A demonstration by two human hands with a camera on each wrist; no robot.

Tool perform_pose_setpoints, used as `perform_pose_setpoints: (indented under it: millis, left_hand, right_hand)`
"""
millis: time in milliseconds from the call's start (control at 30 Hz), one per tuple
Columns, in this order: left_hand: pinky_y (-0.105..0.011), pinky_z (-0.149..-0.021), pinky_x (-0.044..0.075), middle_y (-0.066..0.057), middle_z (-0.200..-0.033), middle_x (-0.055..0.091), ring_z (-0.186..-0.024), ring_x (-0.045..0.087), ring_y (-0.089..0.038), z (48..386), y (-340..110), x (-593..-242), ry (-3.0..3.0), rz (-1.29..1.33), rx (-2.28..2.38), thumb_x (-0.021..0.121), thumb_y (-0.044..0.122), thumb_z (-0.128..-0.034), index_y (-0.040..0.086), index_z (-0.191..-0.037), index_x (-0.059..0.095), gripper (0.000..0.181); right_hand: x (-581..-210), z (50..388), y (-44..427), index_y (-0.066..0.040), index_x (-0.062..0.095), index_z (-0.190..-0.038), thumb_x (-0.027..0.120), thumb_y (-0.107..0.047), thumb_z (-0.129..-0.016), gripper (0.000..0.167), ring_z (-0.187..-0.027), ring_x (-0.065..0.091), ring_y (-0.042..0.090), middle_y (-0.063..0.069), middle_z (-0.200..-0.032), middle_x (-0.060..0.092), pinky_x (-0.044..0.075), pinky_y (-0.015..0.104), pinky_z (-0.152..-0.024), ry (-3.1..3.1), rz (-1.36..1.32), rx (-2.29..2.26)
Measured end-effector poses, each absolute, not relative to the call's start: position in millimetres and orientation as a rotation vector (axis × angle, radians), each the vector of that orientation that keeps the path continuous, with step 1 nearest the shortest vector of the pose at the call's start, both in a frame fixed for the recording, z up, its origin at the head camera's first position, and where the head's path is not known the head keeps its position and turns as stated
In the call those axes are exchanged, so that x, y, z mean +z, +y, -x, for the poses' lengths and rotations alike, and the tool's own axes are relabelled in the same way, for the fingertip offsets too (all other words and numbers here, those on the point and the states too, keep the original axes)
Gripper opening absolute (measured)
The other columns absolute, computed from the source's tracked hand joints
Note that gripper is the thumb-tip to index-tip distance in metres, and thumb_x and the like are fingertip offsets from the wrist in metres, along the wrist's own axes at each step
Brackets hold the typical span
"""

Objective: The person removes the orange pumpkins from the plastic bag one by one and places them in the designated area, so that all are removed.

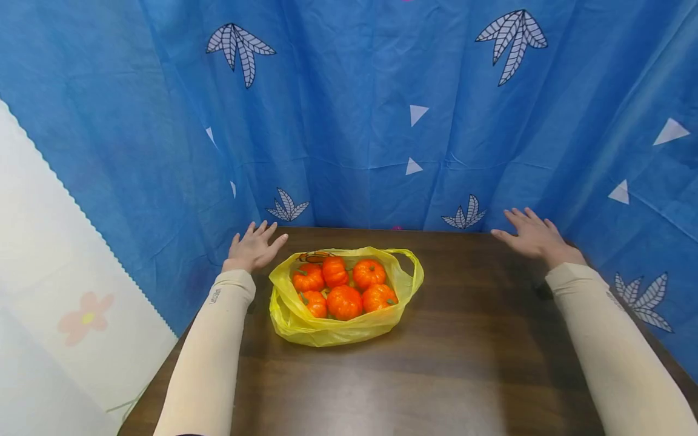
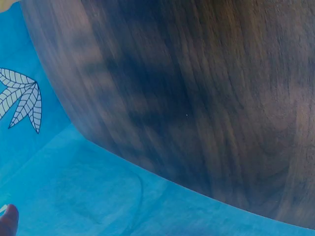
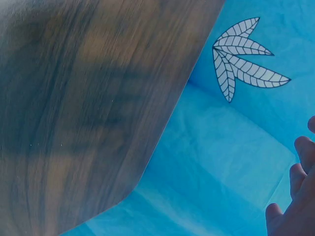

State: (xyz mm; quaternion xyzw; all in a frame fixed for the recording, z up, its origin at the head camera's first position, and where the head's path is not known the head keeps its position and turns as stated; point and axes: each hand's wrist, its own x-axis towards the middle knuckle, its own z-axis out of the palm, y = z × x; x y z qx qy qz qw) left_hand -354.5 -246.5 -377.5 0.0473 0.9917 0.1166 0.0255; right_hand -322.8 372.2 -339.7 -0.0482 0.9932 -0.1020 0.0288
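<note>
A yellow plastic bag [image 1: 338,334] lies on the table with its mouth spread wide, one handle loop standing out at its right. Inside it sit several small orange pumpkins [image 1: 345,303] with greenish stems, and an orange-and-black item [image 1: 315,257] shows at the back rim, its kind unclear. My left hand [image 1: 253,247] is held out with spread fingers, left of the bag and apart from it. Far to the right of the bag, my right hand [image 1: 534,236] is likewise extended, holding nothing. In the right wrist view, fingertips [image 3: 298,177] show at the lower right.
The dark wooden table [image 1: 436,375] has angled far corners. A blue curtain [image 1: 349,121] with leaf prints hangs along its back and right edges. At the left hangs a white cloth [image 1: 65,272] with a pink flower. Pale sleeves [image 1: 207,351] cover both forearms.
</note>
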Motion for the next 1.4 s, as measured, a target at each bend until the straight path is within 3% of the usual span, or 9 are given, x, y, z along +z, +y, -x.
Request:
perform_pose_setpoints:
  millis: [233,400,767,867,1000,1100,1400]
  left_hand:
    - [-0.075,-0.116,-0.005,-0.017,-0.169,0.006,-0.152,-0.005,-0.049,349,-253,-379,3.027,-0.119,0.387,0.016,0.081,-0.0917,0.024,-0.162,0.012,0.091]
    - [-0.081,-0.109,-0.012,-0.017,-0.169,-0.001,-0.149,-0.013,-0.054,346,-257,-379,3.009,-0.092,0.41,0.02,0.086,-0.0878,0.028,-0.162,0.009,0.095]
    - [-0.088,-0.1,-0.009,-0.02,-0.167,-0.009,-0.145,-0.018,-0.06,345,-255,-378,2.997,-0.074,0.46,0.026,0.089,-0.0836,0.03,-0.162,0.001,0.101]
    - [-0.087,-0.105,-0.004,-0.02,-0.168,-0.002,-0.148,-0.011,-0.058,345,-255,-376,3.02,-0.083,0.451,0.026,0.089,-0.0838,0.029,-0.162,0.004,0.102]
    - [-0.076,-0.115,0.014,-0.019,-0.167,0.018,-0.15,0.015,-0.05,345,-255,-375,3.061,-0.124,0.469,0.023,0.085,-0.0888,0.021,-0.162,0.015,0.098]
    - [-0.07,-0.115,0.026,-0.019,-0.163,0.029,-0.145,0.031,-0.047,344,-255,-377,3.069,-0.138,0.53,0.022,0.082,-0.0915,0.016,-0.161,0.022,0.096]
    - [-0.067,-0.113,0.033,-0.019,-0.157,0.04,-0.139,0.041,-0.046,337,-252,-390,3.059,-0.153,0.829,0.027,0.079,-0.0931,0.015,-0.157,0.033,0.091]
  right_hand:
    - [-342,318,367,-0.006,0.008,-0.16,0.033,-0.073,-0.096,0.096,-0.149,-0.009,0.054,0.032,-0.163,0.004,-0.01,0.079,-0.11,3.059,0.13,-0.382]
    - [-340,312,360,-0.015,0.0,-0.161,0.035,-0.077,-0.092,0.099,-0.146,-0.023,0.053,0.025,-0.166,-0.007,-0.018,0.083,-0.103,3.018,0.109,-0.409]
    - [-346,314,338,-0.019,-0.002,-0.162,0.037,-0.08,-0.089,0.103,-0.145,-0.026,0.053,0.022,-0.166,-0.012,-0.022,0.084,-0.098,2.975,0.134,-0.385]
    - [-346,316,334,-0.02,-0.001,-0.162,0.038,-0.081,-0.088,0.103,-0.146,-0.025,0.051,0.021,-0.167,-0.009,-0.023,0.082,-0.1,2.978,0.152,-0.378]
    - [-349,318,333,-0.021,0.0,-0.162,0.039,-0.08,-0.089,0.101,-0.148,-0.021,0.05,0.021,-0.167,-0.006,-0.021,0.081,-0.103,2.989,0.172,-0.375]
    - [-355,318,334,-0.019,0.001,-0.162,0.04,-0.078,-0.09,0.101,-0.149,-0.017,0.05,0.022,-0.167,-0.004,-0.018,0.081,-0.105,2.998,0.178,-0.386]
    - [-364,320,317,-0.013,0.012,-0.162,0.044,-0.076,-0.091,0.1,-0.151,-0.002,0.05,0.024,-0.167,0.006,-0.006,0.08,-0.111,3.039,0.227,-0.422]
